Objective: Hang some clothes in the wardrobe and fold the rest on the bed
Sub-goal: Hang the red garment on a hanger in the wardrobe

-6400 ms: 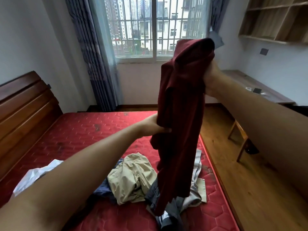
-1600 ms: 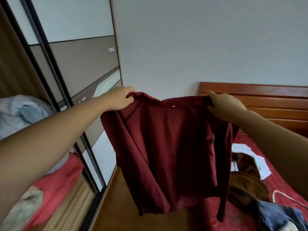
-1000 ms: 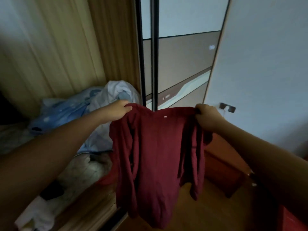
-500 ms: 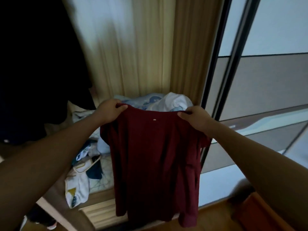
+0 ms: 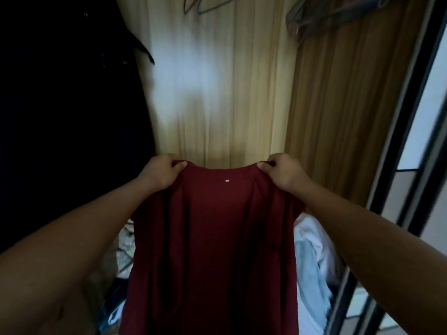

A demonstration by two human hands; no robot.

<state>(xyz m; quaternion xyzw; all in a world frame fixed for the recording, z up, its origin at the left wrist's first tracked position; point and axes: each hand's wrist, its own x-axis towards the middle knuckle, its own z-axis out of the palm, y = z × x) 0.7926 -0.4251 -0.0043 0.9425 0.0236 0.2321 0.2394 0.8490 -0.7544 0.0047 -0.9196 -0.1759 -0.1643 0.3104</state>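
Looked like a home, at the spot for storing clothes. Faced straight into an open wardrobe (image 5: 229,105), lined with pale wood-grain panels at the far side and darker ones to the right. Showed bare wire hangers (image 5: 312,15) at the far top, blurred. Held dark garments (image 5: 72,117) hanging at the left, too dim for detail. Kept a loose heap of pale blue and white clothes (image 5: 312,257) low down at the near right, with more crumpled fabric (image 5: 124,247) at the near left. Was edged on the right by a black-framed sliding door (image 5: 399,209) with pale panels.
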